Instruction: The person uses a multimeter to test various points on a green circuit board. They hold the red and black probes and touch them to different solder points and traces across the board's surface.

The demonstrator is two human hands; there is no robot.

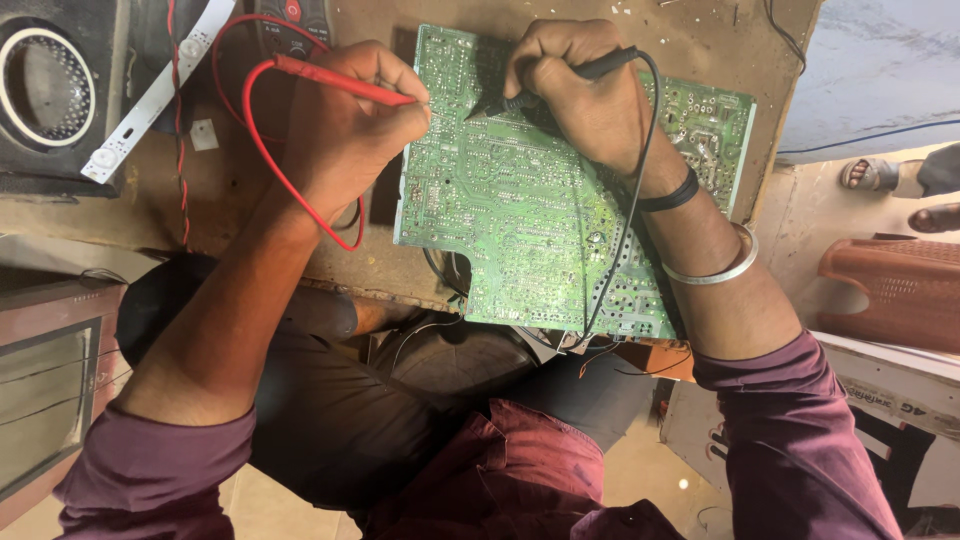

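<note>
Nearest the camera are the maroon sleeves and dark trousered lap of the seated person; beyond them the green circuit board lies solder side up on the worn brown bench, its near end overhanging the bench's near edge above the knees. The left hand pinches the red probe between thumb and curled fingers, tip touching the board's far left edge; the right hand, fingers pressed together round the black probe, sets its tip on the board near the far edge. Both tips look planted, so a reading seems under way; most of the board shows no sign of having been checked. The red lead loops back to a dark meter at the bench's far edge; a white strip lies by a round speaker at the far left corner.
</note>
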